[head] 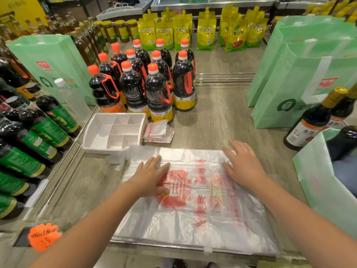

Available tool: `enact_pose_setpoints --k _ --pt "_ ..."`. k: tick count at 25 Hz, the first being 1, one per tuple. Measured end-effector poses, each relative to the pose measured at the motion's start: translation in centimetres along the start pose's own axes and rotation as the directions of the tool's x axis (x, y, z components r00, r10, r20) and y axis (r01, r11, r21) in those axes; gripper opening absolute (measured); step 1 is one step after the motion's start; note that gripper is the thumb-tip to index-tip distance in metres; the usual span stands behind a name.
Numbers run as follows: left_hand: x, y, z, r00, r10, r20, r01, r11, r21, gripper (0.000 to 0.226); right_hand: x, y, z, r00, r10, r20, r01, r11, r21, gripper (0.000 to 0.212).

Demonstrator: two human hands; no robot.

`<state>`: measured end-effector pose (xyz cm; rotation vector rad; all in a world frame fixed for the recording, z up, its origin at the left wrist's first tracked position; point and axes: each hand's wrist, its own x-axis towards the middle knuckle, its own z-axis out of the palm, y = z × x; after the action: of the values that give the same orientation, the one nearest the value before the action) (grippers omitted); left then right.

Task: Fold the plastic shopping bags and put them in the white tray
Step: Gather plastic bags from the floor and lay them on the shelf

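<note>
Pressing down from above in the head view, both hands lie flat on one plastic shopping bag (193,209), which is spread on the wooden display shelf (222,117) with its near edge at the shelf's front rail. The left hand (149,176) rests on the red round print, fingers straight and slightly spread. The right hand (242,164) rests near the bag's far right corner, fingers straight and fanned wider. Neither hand grips anything.

The bag's handles (119,157) stick out at its far left corner, so its long axis seems to run left to right across the shelf, and both palms sit on the far half. The white tray (104,149) stands just beyond those handles toward the shelf's left edge, its compartments holding no bags. A small stack of folded bags (158,131) lies against the tray's right wall, in front of the soy sauce bottles (158,93).

The bag looks flattened but not yet folded. A fold probably comes next. The left hand is nearer both the handles and the tray, and the right hand is nearer the bag's closed end.
</note>
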<state>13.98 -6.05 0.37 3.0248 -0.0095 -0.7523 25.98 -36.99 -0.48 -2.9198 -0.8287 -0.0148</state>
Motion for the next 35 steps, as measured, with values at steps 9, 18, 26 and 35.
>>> enact_pose_setpoints --k 9,18,26,35 --pt "-0.2 2.4 -1.9 0.995 -0.096 -0.029 0.096 0.995 0.02 0.096 -2.2 1.0 -0.8 0.994 -0.001 0.107 -0.005 0.998 0.055 0.055" --pt "-0.9 12.5 -17.4 0.934 0.189 -0.304 -0.115 0.963 0.245 0.089 -4.8 1.5 -15.3 0.991 0.134 -0.027 -0.134 0.991 -0.024 0.069" --pt "-3.6 27.1 -23.8 0.554 0.731 -0.398 -0.595 0.682 0.425 0.086 -21.1 3.1 -24.1 0.721 0.605 -0.338 -0.651 0.758 -0.032 0.066" --pt "-12.9 47.8 -16.2 0.108 0.978 -0.176 -0.836 0.185 0.516 0.083 -47.5 2.3 -22.1 0.136 0.948 -0.287 -0.976 0.178 0.127 0.071"
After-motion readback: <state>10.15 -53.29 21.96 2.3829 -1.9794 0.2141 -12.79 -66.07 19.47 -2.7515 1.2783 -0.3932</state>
